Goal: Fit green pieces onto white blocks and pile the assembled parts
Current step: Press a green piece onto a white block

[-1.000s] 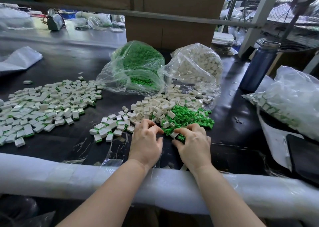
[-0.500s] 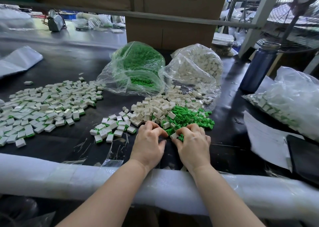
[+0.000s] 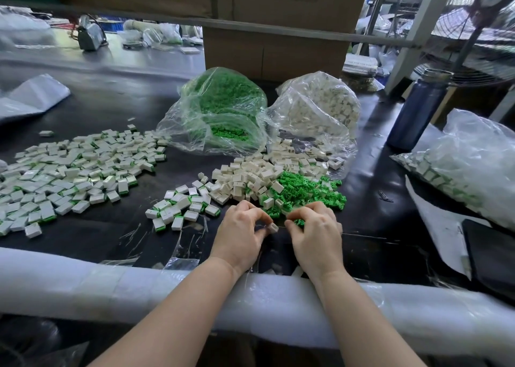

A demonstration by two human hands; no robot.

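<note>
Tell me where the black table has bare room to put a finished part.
Bare black tabletop lies between the large spread of assembled white-and-green parts and the small assembled pile. Crowded: loose white blocks and green pieces.

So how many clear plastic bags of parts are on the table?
3: a bag of green pieces at centre back, a bag of white blocks beside it, and a bag of assembled parts at far right. Others may be hidden.

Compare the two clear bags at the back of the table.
The left bag holds small green pieces; the right bag holds white blocks. The left bag's contents stay inside, while white blocks spill from the right bag's mouth toward the loose pile. Both are clear, crumpled plastic, side by side on the black table.
</note>
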